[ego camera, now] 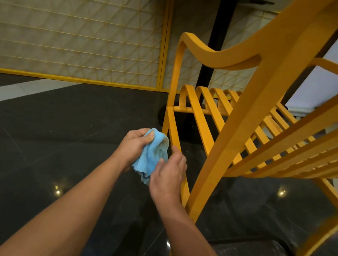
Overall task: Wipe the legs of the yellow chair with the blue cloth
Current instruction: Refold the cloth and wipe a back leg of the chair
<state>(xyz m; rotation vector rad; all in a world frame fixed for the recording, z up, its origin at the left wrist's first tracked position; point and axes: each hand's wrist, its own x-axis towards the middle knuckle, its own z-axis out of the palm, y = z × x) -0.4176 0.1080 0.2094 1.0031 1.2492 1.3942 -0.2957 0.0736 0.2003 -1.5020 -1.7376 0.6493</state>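
Gripping the blue cloth (150, 157) in the left hand (134, 145), fingers and thumb curled round its bunched upper part, just left of the yellow chair (272, 86). Pressing the thumb of the right hand (168, 175) onto the cloth's lower right edge, forefinger raised beside the chair's thin front leg (171, 128); cannot tell whether those fingers close behind the cloth or only touch the leg. Hanging crumpled between both hands, right against that leg or just short of it, showing brownish soiled marks on the side facing the camera. Leaning steeply toward the camera, with slatted seat (204, 119) and slatted back to the right of the hands, a curved armrest (213, 57) above them, and a thick rear upright (223, 154) just right of the right wrist. Standing on a dark glossy floor (46, 156) with small light reflections left and right of the chair. Behind the chair, a black post (216, 49) seen under the armrest; behind and to the left of the chair, a pale patterned wall panel (70, 23) framed in yellow.
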